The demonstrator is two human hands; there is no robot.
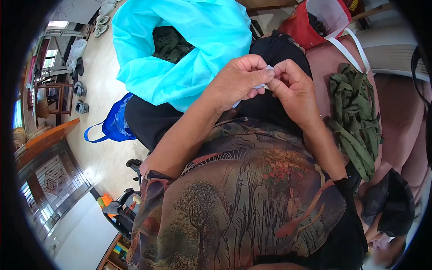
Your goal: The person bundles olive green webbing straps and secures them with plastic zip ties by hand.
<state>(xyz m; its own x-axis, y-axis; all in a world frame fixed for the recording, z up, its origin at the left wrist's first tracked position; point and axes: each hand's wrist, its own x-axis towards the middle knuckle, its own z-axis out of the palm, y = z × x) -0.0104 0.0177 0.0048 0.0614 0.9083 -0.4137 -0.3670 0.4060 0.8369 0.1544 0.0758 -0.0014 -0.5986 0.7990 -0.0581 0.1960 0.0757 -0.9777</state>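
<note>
The left hand [238,81] and right hand [294,83] are pinching a small, pale lavender-white scrap [260,86] between their fingertips, which are mostly covering it. Beyond the left hand, a glossy turquoise fabric bag [209,38] is holding crumpled dark-green cloth [170,44].

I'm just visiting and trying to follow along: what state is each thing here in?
Left hand: pinching
Right hand: pinching
Small pale piece: held between the hands, mostly hidden
Turquoise bag: open
Dark cloth inside it: bunched up
Green garment: crumpled, unfolded
Red bag: open
Blue bag: partly hidden, opening unclear
</note>
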